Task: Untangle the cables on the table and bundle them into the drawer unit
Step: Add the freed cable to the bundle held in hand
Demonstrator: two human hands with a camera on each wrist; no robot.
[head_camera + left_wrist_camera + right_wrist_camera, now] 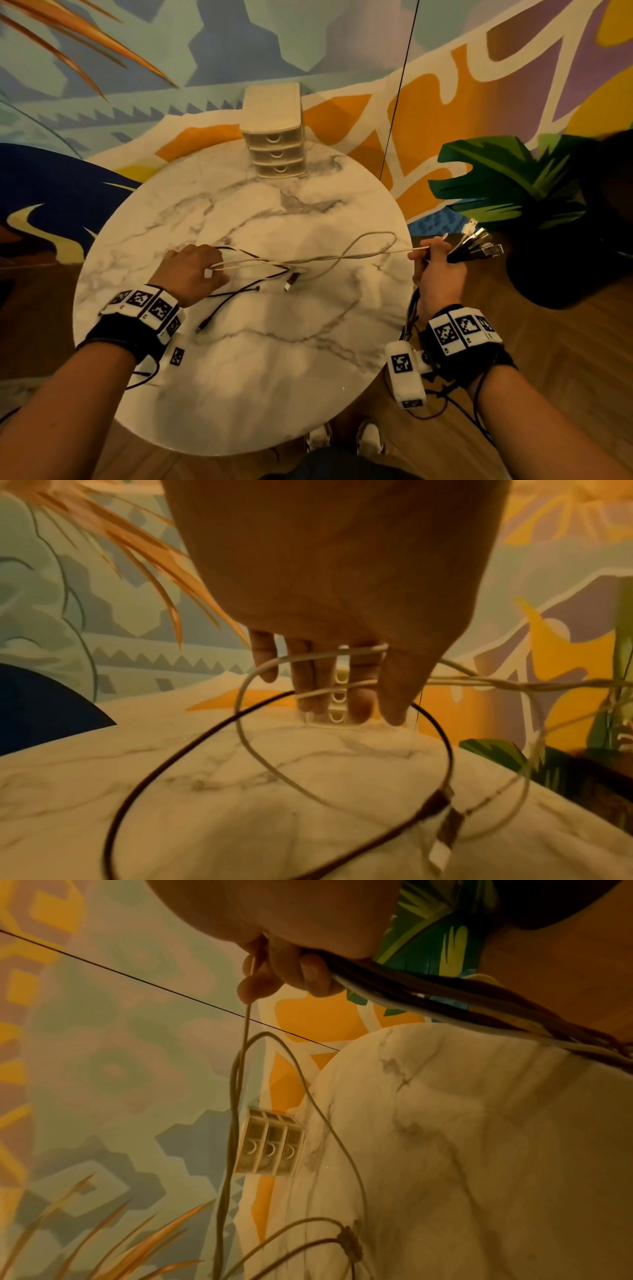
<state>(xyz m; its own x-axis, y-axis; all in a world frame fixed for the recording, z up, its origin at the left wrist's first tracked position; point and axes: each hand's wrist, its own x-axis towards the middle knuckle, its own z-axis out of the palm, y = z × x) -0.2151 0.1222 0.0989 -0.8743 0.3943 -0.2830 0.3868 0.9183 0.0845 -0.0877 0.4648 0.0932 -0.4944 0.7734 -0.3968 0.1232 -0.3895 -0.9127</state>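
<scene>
A white cable (pixel 371 236) stretches taut across the round marble table (pixel 239 383) between both hands, with a loop near the right edge. My left hand (pixel 207 269) grips its left end; the cable wraps across the fingers (pixel 308 680). My right hand (pixel 432 254) pinches the other end (pixel 247 1010) at the table's right rim and also clutches a bundle of cables (pixel 474 244) with USB plugs fanning out. A black cable (pixel 236 293) and a loose plug (pixel 291 281) lie tangled under the white one. The beige three-drawer unit (pixel 275 144) stands at the far edge, drawers closed.
A dark pot with a green-leaved plant (pixel 548 270) stands on the floor just right of the table, close to my right hand. A thin black cord (pixel 397 102) hangs down behind the table. Painted wall behind the drawer unit. Shoes (pixel 342 438) show below the near rim.
</scene>
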